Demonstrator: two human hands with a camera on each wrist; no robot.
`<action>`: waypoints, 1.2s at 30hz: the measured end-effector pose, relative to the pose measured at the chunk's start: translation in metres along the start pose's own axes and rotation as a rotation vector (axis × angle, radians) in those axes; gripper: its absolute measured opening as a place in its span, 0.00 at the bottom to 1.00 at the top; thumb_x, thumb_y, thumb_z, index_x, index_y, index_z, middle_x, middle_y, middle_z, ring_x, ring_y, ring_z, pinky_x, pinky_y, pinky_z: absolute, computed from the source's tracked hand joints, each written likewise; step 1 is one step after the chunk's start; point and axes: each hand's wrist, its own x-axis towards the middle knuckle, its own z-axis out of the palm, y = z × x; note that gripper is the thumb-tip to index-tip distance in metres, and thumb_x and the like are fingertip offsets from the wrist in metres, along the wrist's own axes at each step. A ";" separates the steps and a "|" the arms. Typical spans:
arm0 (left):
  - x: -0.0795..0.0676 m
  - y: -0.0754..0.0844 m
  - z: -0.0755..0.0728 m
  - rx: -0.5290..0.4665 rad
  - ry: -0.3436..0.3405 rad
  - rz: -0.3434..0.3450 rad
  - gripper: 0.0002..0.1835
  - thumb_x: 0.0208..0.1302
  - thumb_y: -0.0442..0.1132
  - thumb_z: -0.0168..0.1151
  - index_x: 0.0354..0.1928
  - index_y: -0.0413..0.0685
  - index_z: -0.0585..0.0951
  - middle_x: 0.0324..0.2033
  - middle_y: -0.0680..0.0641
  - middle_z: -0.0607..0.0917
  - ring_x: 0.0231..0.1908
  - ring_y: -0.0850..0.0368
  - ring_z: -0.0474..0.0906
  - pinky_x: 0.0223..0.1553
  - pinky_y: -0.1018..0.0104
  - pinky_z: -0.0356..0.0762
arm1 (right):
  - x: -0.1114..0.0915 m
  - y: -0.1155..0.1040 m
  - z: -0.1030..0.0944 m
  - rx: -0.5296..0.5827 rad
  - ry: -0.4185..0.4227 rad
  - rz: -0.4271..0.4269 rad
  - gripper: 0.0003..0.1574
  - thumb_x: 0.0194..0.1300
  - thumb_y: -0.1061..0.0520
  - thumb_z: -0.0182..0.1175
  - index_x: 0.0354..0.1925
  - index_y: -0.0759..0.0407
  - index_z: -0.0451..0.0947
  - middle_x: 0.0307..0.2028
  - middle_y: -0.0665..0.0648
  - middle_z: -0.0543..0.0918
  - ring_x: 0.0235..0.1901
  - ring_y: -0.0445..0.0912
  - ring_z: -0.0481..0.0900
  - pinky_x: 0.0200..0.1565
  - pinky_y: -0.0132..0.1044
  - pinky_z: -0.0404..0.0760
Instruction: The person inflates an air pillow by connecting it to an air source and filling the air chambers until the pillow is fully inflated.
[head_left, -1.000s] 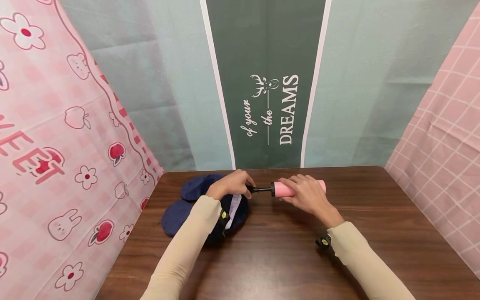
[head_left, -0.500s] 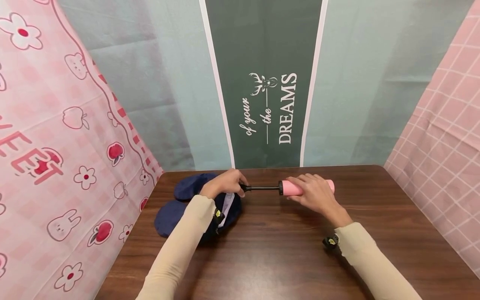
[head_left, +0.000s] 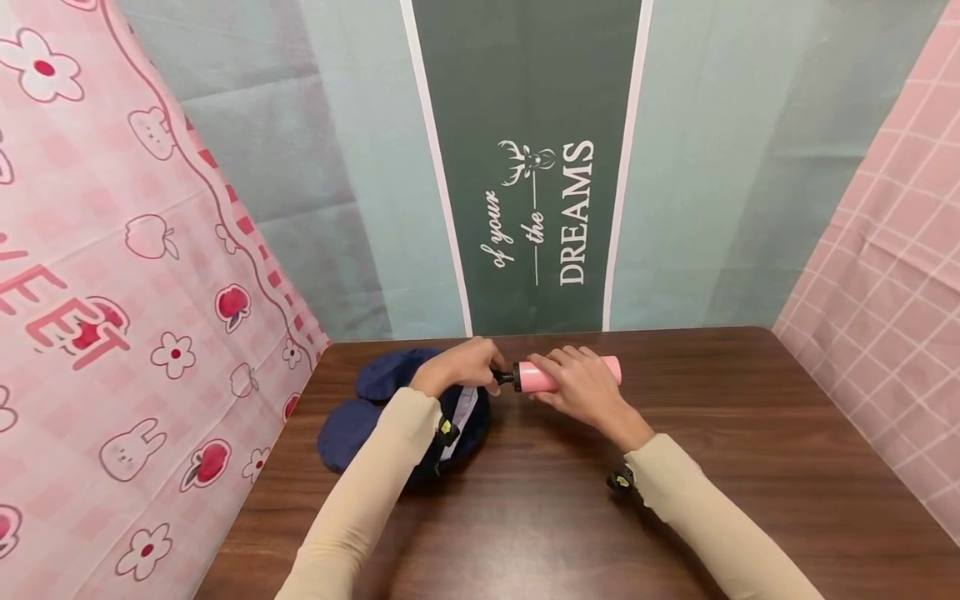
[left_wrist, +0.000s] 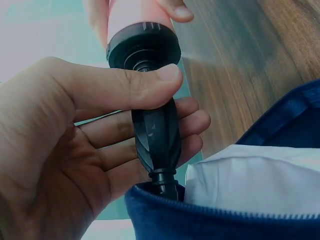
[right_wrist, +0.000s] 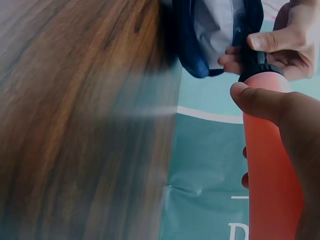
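Observation:
A pink hand pump [head_left: 534, 377] lies level between my two hands above the table's far part. My right hand [head_left: 587, 388] grips its pink barrel, thumb near the black collar in the right wrist view. My left hand [head_left: 462, 365] holds the black ribbed end [left_wrist: 159, 135], thumb across the top and fingers behind. The lower tip of that end enters the zipped opening of a navy U-shaped neck pillow [head_left: 347, 435], where fabric hides it. A whitish inner lining [left_wrist: 255, 175] shows inside the opening. The black collar sits close against the ribbed end.
The pillow's two rounded arms point left on the brown wooden table [head_left: 570, 517]. Behind the table hangs a green printed cloth [head_left: 536, 83]. Pink patterned cloths stand at the left [head_left: 172, 300] and right sides.
My right hand first drew the pink barrel right, exposing more black rod, then pushed it back left until little rod shows. The left hand and pillow shifted slightly left, then partly back.

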 end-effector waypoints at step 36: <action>-0.005 -0.001 -0.010 -0.052 -0.068 -0.073 0.20 0.62 0.35 0.77 0.57 0.44 0.90 0.57 0.43 0.90 0.51 0.50 0.89 0.55 0.55 0.86 | -0.021 0.033 -0.019 0.039 -0.001 0.048 0.44 0.47 0.38 0.86 0.60 0.51 0.87 0.44 0.57 0.91 0.44 0.56 0.87 0.49 0.53 0.83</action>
